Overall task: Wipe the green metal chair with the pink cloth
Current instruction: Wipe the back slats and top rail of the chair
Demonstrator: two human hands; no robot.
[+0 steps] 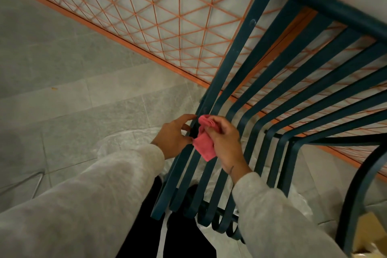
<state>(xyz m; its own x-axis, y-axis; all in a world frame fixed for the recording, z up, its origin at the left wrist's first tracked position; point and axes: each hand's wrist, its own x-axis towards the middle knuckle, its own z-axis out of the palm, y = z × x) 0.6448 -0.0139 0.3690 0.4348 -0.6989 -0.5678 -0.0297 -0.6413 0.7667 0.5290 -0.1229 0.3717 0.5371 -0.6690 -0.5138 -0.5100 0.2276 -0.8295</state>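
Note:
The green metal chair (272,81) fills the right half of the head view, its dark slats running from the backrest down into the seat. The pink cloth (204,144) is folded and pressed against the slats near the bend at the chair's left side. My right hand (225,142) grips the cloth from the right. My left hand (174,135) is at the chair's left edge, with its fingers on the outermost slat and the tips touching the cloth.
An orange metal mesh railing (159,19) stands behind the chair. Grey floor tiles (52,58) spread to the left. Clear plastic sheeting (117,142) lies under the chair. A cardboard box (366,234) sits at the lower right by the chair's armrest (360,190).

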